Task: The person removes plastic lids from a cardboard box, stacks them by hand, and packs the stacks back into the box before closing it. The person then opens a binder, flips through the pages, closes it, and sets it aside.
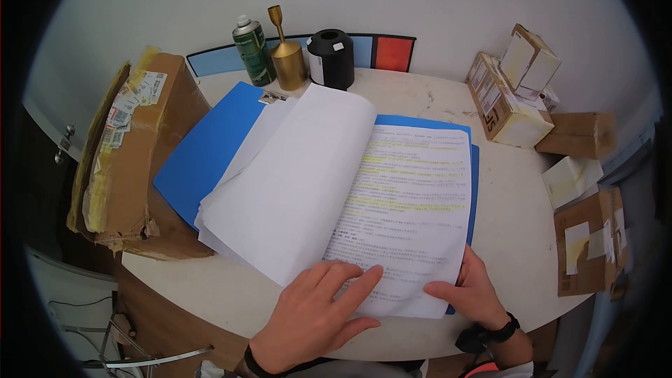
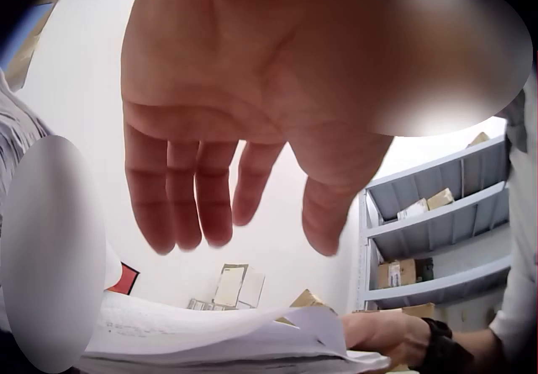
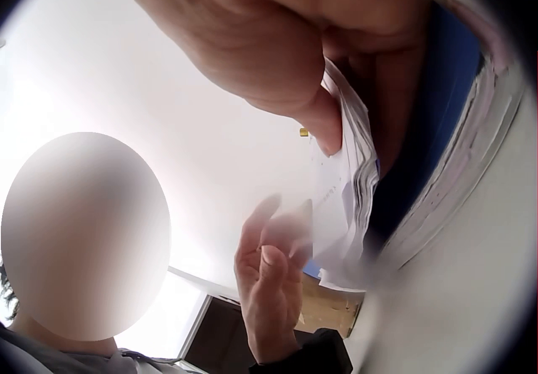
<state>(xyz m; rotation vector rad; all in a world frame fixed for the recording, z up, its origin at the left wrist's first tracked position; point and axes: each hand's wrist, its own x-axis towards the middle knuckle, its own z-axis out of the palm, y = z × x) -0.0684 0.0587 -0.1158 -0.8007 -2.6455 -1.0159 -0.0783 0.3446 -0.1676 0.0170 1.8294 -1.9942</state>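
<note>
An opened blue folder (image 1: 199,143) lies on the white table, with a metal clip (image 1: 273,97) at its top holding papers. Turned-over white sheets (image 1: 301,175) bulge on the left; on the right lies a printed page (image 1: 413,168) with yellow highlighted lines. My right hand (image 1: 479,290) grips the lower right edge of the paper stack (image 3: 357,172), thumb on the printed face and fingers beneath. Over the lower left of that page is my left hand (image 1: 311,315), its fingers extended and slightly spread. The left wrist view shows its palm above the paper edges, holding nothing.
A worn cardboard box (image 1: 175,98) stands at the left against the folder. Along the back are a green spray can (image 1: 253,52), a gold vessel (image 1: 288,63) and a black cylinder (image 1: 331,59). Several small boxes (image 1: 514,108) line the right side.
</note>
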